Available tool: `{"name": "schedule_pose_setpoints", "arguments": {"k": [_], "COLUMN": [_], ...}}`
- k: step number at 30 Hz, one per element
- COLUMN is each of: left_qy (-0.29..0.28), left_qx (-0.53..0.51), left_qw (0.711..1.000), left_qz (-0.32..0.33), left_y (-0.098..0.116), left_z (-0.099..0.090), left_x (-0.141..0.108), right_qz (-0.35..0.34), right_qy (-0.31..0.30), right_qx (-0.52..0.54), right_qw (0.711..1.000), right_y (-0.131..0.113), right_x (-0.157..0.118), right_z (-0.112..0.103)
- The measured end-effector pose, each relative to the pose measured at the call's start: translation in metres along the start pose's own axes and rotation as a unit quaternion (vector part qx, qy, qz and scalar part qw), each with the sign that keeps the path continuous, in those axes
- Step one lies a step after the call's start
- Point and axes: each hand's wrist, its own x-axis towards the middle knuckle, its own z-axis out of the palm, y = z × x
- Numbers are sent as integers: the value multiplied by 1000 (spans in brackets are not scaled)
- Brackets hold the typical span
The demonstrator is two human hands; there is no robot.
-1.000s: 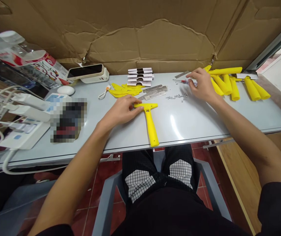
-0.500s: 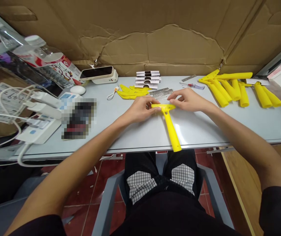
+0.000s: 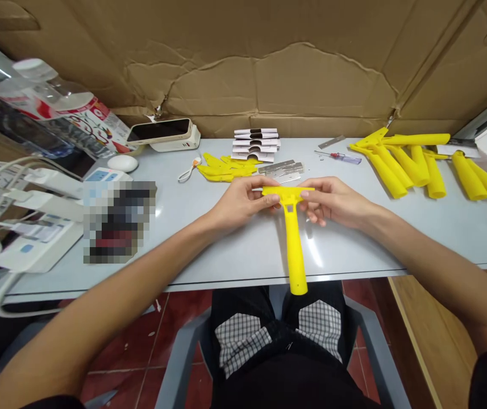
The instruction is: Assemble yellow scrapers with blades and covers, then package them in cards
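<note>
A yellow plastic scraper (image 3: 292,238) with a T-shaped head is held just above the grey table (image 3: 396,238), its handle pointing toward me past the table's front edge. My left hand (image 3: 243,201) pinches the left end of the head. My right hand (image 3: 332,201) pinches the right end. Behind my hands lie flat metal blades (image 3: 281,167), yellow head covers (image 3: 221,165) and a stack of black-and-white blade packets (image 3: 256,143).
More yellow scraper handles (image 3: 413,162) lie at the back right, with a small screwdriver (image 3: 339,156) beside them. A phone on a power bank (image 3: 160,132), a white mouse (image 3: 123,163), power strips with cables (image 3: 34,227) and a plastic bottle (image 3: 55,102) fill the left side. Cardboard (image 3: 269,62) walls the back.
My right hand came from the back right to the scraper head. Both hands now grip the scraper, lifted and turned so its handle points straight toward me.
</note>
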Motion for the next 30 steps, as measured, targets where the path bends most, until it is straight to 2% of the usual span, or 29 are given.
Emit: {"name": "schedule_pose_setpoints", "arguments": {"k": [4, 10, 14, 19, 23, 26, 28, 30], "left_qy": [17, 50, 24, -22, -5, 19, 35, 47], "left_qx": [-125, -231, -244, -251, -249, -245, -239, -228], "left_qw": [991, 970, 967, 965, 965, 966, 966, 967], "left_qz": [-46, -60, -68, -70, -80, -85, -94, -106], "left_y": [0, -4, -6, -3, -2, -2, -2, -1], "left_z": [7, 8, 14, 21, 24, 27, 29, 31], "left_x": [-7, -4, -6, -11, -15, -17, -18, -19], "right_qz": [-7, 47, 44, 33, 38, 45, 19, -44], "right_qy": [-22, -41, -70, -63, -77, -112, -63, 51], "right_qx": [3, -48, -60, -54, -92, -200, -299, -386], "right_qw": [1000, 997, 995, 996, 992, 972, 952, 920], "right_y": [2, 6, 7, 10, 7, -10, -25, -39], "right_x": [-5, -7, -8, -7, -8, -13, -15, -11], "right_z": [10, 16, 19, 20, 16, -1, -17, -32]}}
